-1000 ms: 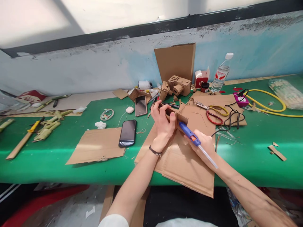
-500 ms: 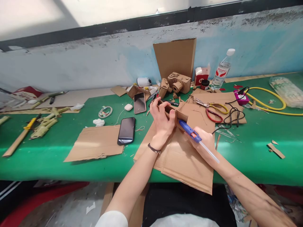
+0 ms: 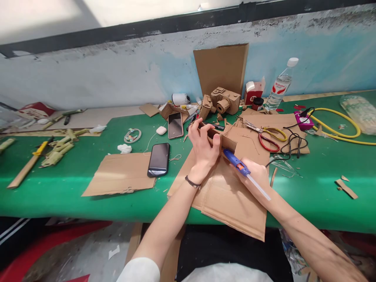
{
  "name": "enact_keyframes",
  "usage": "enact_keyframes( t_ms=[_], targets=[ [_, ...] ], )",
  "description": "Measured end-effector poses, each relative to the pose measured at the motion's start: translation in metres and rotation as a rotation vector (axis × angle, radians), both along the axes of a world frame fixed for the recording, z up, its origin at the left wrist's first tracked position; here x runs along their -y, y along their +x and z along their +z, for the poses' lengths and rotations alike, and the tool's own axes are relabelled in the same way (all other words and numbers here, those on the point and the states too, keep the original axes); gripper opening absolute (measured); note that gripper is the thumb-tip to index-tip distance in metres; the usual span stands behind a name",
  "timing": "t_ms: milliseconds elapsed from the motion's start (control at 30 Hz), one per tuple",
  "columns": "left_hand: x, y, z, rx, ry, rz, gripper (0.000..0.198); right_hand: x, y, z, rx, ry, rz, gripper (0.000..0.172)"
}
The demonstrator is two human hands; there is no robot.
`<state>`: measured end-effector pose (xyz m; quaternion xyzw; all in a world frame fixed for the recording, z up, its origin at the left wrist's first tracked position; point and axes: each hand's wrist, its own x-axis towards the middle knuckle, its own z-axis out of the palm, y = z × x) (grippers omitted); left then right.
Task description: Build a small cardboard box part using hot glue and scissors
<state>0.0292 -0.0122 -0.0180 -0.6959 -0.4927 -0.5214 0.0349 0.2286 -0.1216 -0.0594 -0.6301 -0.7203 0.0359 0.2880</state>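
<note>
View dipped slightly, glue gun above green worktop, scuffed bluish wall

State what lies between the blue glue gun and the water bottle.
In the head view, scissors on cardboard lie between the glue gun and the bottle.
</note>
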Motion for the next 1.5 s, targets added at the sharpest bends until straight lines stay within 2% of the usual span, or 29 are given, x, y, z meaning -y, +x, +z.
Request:
enact_keyframes(
  t_ms=[267,600,800,933,1067,1267,1500],
  targets=[
    [-0.001,0.000,-0.001,-0.012,0.006,0.003,0.051,0.001,-0.003,0.002,-0.081,0.082,-0.037,0.060],
    [-0.002,-0.001,-0.001,-0.054,0.005,0.026,0.048,-0.001,0.001,-0.004,0.087,-0.056,-0.037,0.050],
    [-0.002,0.000,-0.002,-0.043,0.026,0.024,0.057,0.001,0.001,0.005,0.092,-0.104,-0.018,0.042],
    [-0.002,0.000,-0.001,-0.029,0.041,0.014,0.058,0.003,-0.002,0.013,-0.017,-0.008,0.033,0.041],
    [-0.002,-0.001,-0.001,-0.037,-0.005,0.018,0.054,0.005,-0.003,0.016,-0.045,0.021,0.047,0.047],
    [-0.002,0.002,-0.001,-0.023,-0.007,0.014,0.050,0.004,0.000,0.011,0.028,-0.057,0.002,0.063],
    [-0.004,0.004,0.000,-0.063,-0.031,0.039,0.043,0.002,-0.001,0.015,0.080,-0.148,-0.049,0.075]
  ],
)
